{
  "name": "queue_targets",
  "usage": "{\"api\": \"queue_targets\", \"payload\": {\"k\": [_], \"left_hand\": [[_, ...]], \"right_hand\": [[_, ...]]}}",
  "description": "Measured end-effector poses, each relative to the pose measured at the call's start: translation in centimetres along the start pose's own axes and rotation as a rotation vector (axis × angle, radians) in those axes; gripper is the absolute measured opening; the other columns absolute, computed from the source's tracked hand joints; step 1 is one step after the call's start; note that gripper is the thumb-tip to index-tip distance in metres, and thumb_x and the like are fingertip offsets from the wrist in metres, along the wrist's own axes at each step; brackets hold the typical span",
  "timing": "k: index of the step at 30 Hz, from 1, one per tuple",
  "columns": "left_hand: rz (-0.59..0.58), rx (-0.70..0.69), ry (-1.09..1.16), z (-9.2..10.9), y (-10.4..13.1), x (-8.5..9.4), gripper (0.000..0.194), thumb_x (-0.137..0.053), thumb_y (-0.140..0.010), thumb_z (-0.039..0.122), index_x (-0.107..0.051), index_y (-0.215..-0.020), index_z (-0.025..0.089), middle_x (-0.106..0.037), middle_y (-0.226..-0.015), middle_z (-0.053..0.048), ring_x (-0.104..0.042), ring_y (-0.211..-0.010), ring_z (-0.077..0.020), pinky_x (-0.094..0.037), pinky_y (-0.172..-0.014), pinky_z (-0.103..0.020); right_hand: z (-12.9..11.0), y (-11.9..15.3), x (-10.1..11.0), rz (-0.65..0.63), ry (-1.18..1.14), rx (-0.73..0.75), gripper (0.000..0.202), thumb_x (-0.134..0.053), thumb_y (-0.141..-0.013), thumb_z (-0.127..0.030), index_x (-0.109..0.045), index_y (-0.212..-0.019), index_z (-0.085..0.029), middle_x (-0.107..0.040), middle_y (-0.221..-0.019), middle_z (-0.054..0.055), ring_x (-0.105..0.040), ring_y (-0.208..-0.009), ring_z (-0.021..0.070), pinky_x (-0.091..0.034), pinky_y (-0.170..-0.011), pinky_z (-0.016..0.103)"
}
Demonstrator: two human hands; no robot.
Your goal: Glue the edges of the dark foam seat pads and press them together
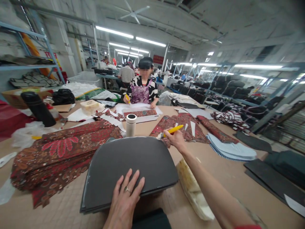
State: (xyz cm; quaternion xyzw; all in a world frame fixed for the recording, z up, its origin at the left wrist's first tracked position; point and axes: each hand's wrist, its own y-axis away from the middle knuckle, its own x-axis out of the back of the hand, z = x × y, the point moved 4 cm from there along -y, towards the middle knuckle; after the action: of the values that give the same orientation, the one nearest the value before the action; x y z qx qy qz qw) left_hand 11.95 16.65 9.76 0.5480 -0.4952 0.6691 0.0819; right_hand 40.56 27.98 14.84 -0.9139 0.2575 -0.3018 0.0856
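A stack of dark grey curved panels (pixel 133 159) lies in front of me, with white traces along its edge. My left hand (pixel 127 197) rests flat on the near part of the top panel, fingers spread, a ring on one finger. At the stack's far right corner, my right hand (pixel 175 136) grips a yellow-handled brush (pixel 175 128), its whitish tip at the panel's edge. Just beyond the stack stands a white bottle (pixel 131 125). Under my right forearm is a cream-coloured container (pixel 194 187), beside the stack.
Folded red-brown patterned fabric (pixel 66 149) lies left, more (pixel 183 125) beyond my right hand. Light blue pieces (pixel 231 148) and dark panels (pixel 269 178) lie right. A black bottle (pixel 38 108) stands far left. Across the table (pixel 219 171) sits a person (pixel 141 90) holding something yellow.
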Motion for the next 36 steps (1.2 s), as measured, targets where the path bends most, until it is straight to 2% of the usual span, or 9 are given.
{"api": "queue_targets", "payload": {"k": [4,10,18,22,26,29,31,33,36], "left_hand": [[0.035,0.022,0.013,0.1,-0.2,0.1,0.055,-0.045,-0.075,0.001,-0.055,-0.121,0.029,-0.058,-0.127,0.002,-0.044,-0.122,-0.0193,-0.027,-0.099,-0.034],[0.061,0.014,-0.008,0.2,-0.1,-0.3,0.052,-0.043,-0.075,0.001,-0.057,-0.117,0.028,-0.06,-0.123,0.001,-0.048,-0.118,-0.019,-0.028,-0.098,-0.033],[-0.008,0.033,0.008,-0.1,0.6,-1.3,0.05,-0.043,-0.081,0.006,-0.053,-0.123,0.029,-0.058,-0.128,-0.002,-0.044,-0.125,-0.0195,-0.032,-0.098,-0.036],[-0.042,0.035,0.075,-0.1,0.5,-1.1,0.046,-0.041,-0.083,0.007,-0.055,-0.122,0.028,-0.056,-0.129,-0.003,-0.046,-0.124,-0.0215,-0.036,-0.095,-0.038],[-0.095,0.063,0.158,-0.1,0.2,-0.8,0.044,-0.039,-0.085,0.009,-0.055,-0.123,0.028,-0.055,-0.13,-0.005,-0.044,-0.126,-0.0225,-0.036,-0.097,-0.041],[-0.172,0.107,0.222,0.2,0.1,-0.2,0.046,-0.039,-0.085,0.008,-0.053,-0.125,0.027,-0.053,-0.133,-0.006,-0.04,-0.129,-0.023,-0.035,-0.101,-0.044],[-0.229,0.152,0.26,0.5,0.1,0.5,0.047,-0.04,-0.085,0.006,-0.052,-0.125,0.027,-0.051,-0.135,-0.006,-0.036,-0.132,-0.0224,-0.032,-0.104,-0.045],[-0.272,0.196,0.289,0.9,0.1,1.3,0.047,-0.04,-0.085,0.005,-0.051,-0.126,0.027,-0.049,-0.137,-0.005,-0.034,-0.133,-0.0218,-0.03,-0.106,-0.046],[-0.318,0.222,0.322,1.2,0.1,1.9,0.045,-0.045,-0.086,0.01,-0.048,-0.127,0.027,-0.046,-0.139,-0.003,-0.031,-0.134,-0.023,-0.026,-0.109,-0.049]], "right_hand": [[0.2,0.7,1.2,0.108,0.07,-0.017,0.039,-0.053,-0.074,-0.052,-0.068,-0.077,-0.016,-0.068,-0.07,0.006,-0.064,-0.065,0.0201,-0.043,-0.062,0.027],[-0.7,3.2,1.3,0.084,0.175,0.036,0.032,-0.052,-0.077,-0.046,-0.067,-0.069,-0.019,-0.067,-0.061,0.004,-0.064,-0.059,0.0188,-0.041,-0.058,0.026],[-1.5,8.5,4.3,0.107,0.259,0.07,0.034,-0.046,-0.081,-0.045,-0.065,-0.071,-0.019,-0.065,-0.061,0.004,-0.061,-0.055,0.0166,-0.037,-0.055,0.025],[-2.1,12.3,5.7,0.14,0.258,0.076,0.034,-0.046,-0.084,-0.045,-0.065,-0.074,-0.019,-0.064,-0.06,0.002,-0.058,-0.052,0.0144,-0.037,-0.053,0.024],[-3.4,17.9,7.3,0.136,0.221,0.188,0.029,-0.048,-0.086,-0.039,-0.065,-0.074,-0.02,-0.067,-0.068,0.003,-0.061,-0.064,0.0148,-0.044,-0.065,0.026],[-4.7,21.0,8.8,0.157,0.179,0.183,0.023,-0.052,-0.084,-0.039,-0.065,-0.08,-0.021,-0.069,-0.076,0.003,-0.063,-0.069,0.0161,-0.047,-0.069,0.028],[-5.9,21.0,9.5,0.2,0.125,0.133,0.024,-0.054,-0.082,-0.044,-0.065,-0.084,-0.023,-0.069,-0.081,0.004,-0.064,-0.073,0.018,-0.048,-0.072,0.031],[-7.7,19.2,8.7,0.164,0.01,0.091,0.028,-0.057,-0.079,-0.049,-0.065,-0.086,-0.023,-0.068,-0.082,0.005,-0.062,-0.071,0.0186,-0.049,-0.07,0.032],[-11.6,15.5,3.6,-0.174,-0.279,0.059,0.035,-0.063,-0.071,-0.052,-0.065,-0.089,-0.022,-0.066,-0.075,0.004,-0.055,-0.056,0.014,-0.046,-0.053,0.027]]}}
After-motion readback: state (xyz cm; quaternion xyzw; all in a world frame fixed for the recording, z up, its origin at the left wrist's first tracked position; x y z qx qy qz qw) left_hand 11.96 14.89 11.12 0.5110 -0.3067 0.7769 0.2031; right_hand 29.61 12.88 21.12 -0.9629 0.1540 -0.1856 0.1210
